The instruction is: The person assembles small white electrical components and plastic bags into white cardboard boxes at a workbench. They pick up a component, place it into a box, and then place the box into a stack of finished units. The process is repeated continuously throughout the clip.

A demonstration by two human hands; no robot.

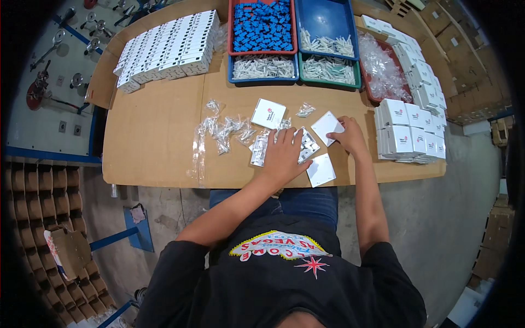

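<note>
My right hand (pixel 350 135) pinches the right edge of a white square plate (pixel 324 127) on the cardboard-covered table. My left hand (pixel 283 154) lies with fingers spread over several white parts with dark details (pixel 309 144), partly hiding them. It holds nothing that I can see. Just right of its thumb rests a second white square plate (pixel 321 170). A white square box with a small red mark (pixel 268 113) sits beyond the left fingertips. Small clear bags of white pieces (pixel 223 133) are scattered to the left, and one more small bag (pixel 305 110) lies beyond the held plate.
Rows of white boxes (pixel 169 46) stand at the far left. At the back are a red tray of blue pieces (pixel 231 33), blue trays (pixel 353 27) and a green tray (pixel 358 82) with white pieces. Clear bags (pixel 380 68) fill a tray beside stacked white boxes (pixel 402 139) at right.
</note>
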